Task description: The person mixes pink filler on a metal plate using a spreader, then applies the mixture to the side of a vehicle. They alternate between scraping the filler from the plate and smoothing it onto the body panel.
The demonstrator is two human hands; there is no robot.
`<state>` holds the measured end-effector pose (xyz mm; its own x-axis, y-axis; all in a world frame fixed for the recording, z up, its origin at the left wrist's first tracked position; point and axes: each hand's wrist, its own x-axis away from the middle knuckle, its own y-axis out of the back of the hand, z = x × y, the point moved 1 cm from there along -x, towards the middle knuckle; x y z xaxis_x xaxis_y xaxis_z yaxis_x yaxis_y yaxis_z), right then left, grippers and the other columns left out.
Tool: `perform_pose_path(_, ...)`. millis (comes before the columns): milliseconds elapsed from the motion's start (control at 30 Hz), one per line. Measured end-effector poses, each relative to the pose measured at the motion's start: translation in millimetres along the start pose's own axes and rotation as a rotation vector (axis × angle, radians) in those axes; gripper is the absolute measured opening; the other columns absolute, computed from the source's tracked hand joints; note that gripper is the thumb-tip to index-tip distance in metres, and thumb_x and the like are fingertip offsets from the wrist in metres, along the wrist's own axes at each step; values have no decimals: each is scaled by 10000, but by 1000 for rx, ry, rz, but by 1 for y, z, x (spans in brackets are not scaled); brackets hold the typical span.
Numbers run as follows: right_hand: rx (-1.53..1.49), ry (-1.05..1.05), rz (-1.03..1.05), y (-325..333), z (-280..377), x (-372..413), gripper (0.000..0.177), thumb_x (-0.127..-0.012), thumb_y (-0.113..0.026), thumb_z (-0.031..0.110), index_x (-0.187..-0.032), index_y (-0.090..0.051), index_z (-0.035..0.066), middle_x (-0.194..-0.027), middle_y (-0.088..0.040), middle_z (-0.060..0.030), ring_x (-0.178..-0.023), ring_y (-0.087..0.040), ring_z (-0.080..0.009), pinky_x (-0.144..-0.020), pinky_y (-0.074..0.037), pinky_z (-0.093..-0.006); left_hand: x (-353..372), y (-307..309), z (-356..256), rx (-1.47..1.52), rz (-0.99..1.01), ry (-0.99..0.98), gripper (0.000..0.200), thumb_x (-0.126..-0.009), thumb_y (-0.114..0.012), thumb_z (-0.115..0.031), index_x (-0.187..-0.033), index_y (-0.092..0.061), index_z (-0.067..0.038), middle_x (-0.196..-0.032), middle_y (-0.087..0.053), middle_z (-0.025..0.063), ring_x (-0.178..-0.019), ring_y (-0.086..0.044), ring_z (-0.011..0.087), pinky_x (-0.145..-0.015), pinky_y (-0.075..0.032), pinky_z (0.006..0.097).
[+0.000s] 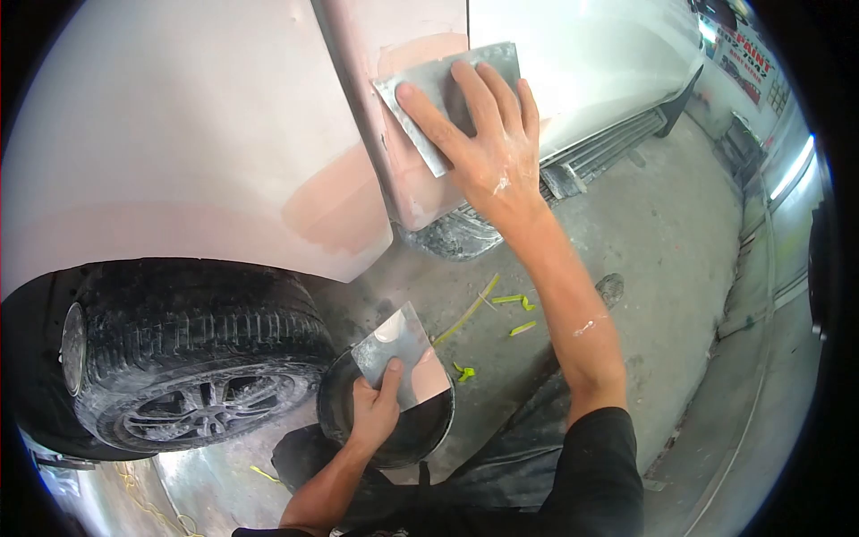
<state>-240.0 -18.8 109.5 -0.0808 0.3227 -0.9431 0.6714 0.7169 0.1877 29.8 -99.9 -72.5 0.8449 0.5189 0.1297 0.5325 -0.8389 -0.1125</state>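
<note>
My right hand (488, 143) presses a flat metal spreader (429, 89) against the white car's body panel (179, 134), over a patch of pinkish filler (412, 49) near the panel edge. My fingers lie spread across the blade. Lower down, my left hand (374, 413) grips a second metal spreader (398, 349) with pink filler on its blade, together with a round black pan (420, 430) beneath it. Another pink filler patch (335, 206) shows on the panel lower down.
A dusty black tyre with an alloy wheel (188, 358) sits at lower left under the arch. Yellow-green tape scraps (510, 304) lie on the grey concrete floor (653, 268). The car's side step (608, 148) runs to the upper right.
</note>
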Motion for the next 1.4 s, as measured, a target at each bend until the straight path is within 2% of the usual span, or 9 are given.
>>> perform_pose_path(100, -43, -9, 65, 6, 7, 17, 593, -836, -606, 102, -1369, -605, 360, -1302, -568, -172, -1168, -558, -380, -977, -415, -633, 0, 1, 4, 17, 5, 4, 261, -1036, -606, -234, -886, -669, -30, -731, -571, -80, -614, -441, -1, -509, -322, 219)
perform_pose_path(200, -5, 17, 164, 7, 9, 43, 653, -821, -597, 60, -1406, -578, 350, -1321, -561, -192, -1177, -558, -393, -965, -427, -633, 2, 4, 1, -1, 31, 37, 208, -1032, -610, -227, -989, -681, -36, -878, -628, -70, -768, -502, 12, -657, -396, 211)
perform_pose_path(400, -46, -10, 189, 2, 22, 84, 681, -823, -600, 55, -1433, -548, 354, -1331, -549, -209, -1182, -552, -423, -960, -444, -625, 0, 1, 0, -20, 17, -23, 256, -1040, -590, -210, -861, -641, -34, -734, -541, -88, -654, -435, 7, -549, -337, 229)
perform_pose_path(667, -127, -119, 341, 36, 33, 115, 662, -829, -612, 11, -1427, -565, 293, -1323, -555, -218, -1183, -555, -439, -963, -464, -587, -7, 1, 8, 91, -19, 1, 224, -1040, -587, -200, -974, -693, -14, -898, -649, -35, -812, -546, 42, -707, -449, 239)
perform_pose_path(900, -1006, -1215, 423, 137, 81, 158, 783, -762, -431, -203, -1496, -472, 69, -1354, -585, -192, -1270, -565, -313, -1114, -400, -390, -7, -6, -2, 701, 5, 203, 204, -1017, -626, -185, -1088, -699, -9, -1025, -700, -1, -900, -619, 81, -787, -500, 274)
perform_pose_path(1033, -1056, -743, 922, 187, 130, 147, 803, -762, -431, -193, -1502, -471, 118, -1397, -533, -206, -1298, -533, -375, -1126, -388, -419, -6, 4, 32, 548, -30, 62, 224, -1011, -627, -158, -1171, -659, -6, -1111, -691, 35, -965, -653, 127, -851, -532, 314)
perform_pose_path(1167, -439, -150, 1246, 205, 124, 190, 662, -808, -514, -135, -1426, -558, 100, -1291, -566, -190, -1169, -588, -379, -955, -503, -408, 0, 14, -3, 761, 58, 121, 239, -1008, -630, -135, -1205, -640, 0, -1152, -679, 50, -983, -652, 133, -869, -525, 311)
perform_pose_path(1267, -653, -619, 1245, 209, 108, 216, 657, -795, -522, -125, -1418, -542, 81, -1241, -592, -221, -1068, -608, -426, -951, -502, -414, 0, 15, -10, 848, 142, 145, 234, -1000, -646, -129, -1186, -648, 12, -1141, -682, 47, -965, -647, 122, -855, -512, 288)
perform_pose_path(1400, -613, -738, 999, 196, 90, 187, 505, -915, -478, -105, -1387, -576, 43, -1060, -619, -184, -922, -605, -326, -825, -484, -333, 1, 9, 4, 779, 82, 148, 240, -991, -667, -139, -1175, -654, 14, -1130, -687, 43, -978, -638, 110, -861, -501, 276)
